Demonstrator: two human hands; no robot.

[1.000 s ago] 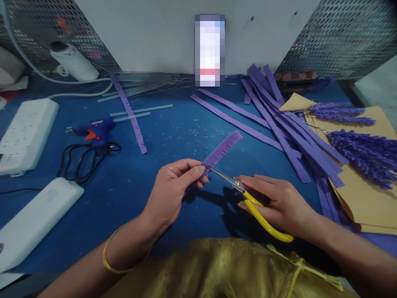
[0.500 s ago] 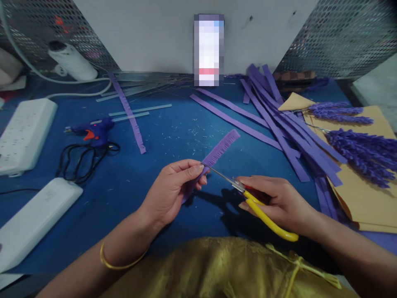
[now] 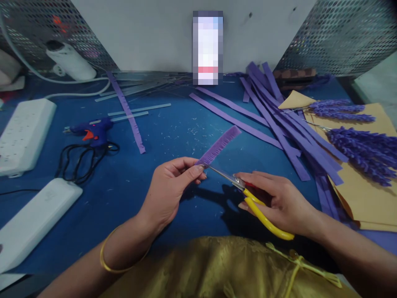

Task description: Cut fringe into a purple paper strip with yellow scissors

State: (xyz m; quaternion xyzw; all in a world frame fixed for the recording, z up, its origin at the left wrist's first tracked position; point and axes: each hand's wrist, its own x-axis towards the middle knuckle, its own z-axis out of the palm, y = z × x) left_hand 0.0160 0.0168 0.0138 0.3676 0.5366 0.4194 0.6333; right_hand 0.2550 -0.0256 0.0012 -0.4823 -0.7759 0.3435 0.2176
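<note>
Between thumb and fingers, my left hand (image 3: 173, 188) pinches a purple strip (image 3: 221, 145) that slants up to the right. Short slits run along the strip's lower edge. My right hand (image 3: 279, 203) grips yellow-handled scissors (image 3: 268, 221), a finger and thumb around the handles. The blades point left and their tips reach the strip's edge beside my left thumb. Whether the blades are parted there is too small to make out. A slitted purple strip (image 3: 130, 118) lies farther left on the blue table.
A blue glue gun (image 3: 99, 128) with a black cord lies at left, near white power strips (image 3: 29, 132). Uncut purple strips (image 3: 276, 111) are heaped at right, beside purple lavender-like stems (image 3: 362, 151) on tan paper (image 3: 366, 207). A phone (image 3: 207, 47) stands at the back.
My left hand's grip on the purple strip has shifted, and the strip's lower tail no longer shows below the hand. The scissors' tips now sit slightly right of my thumb.
</note>
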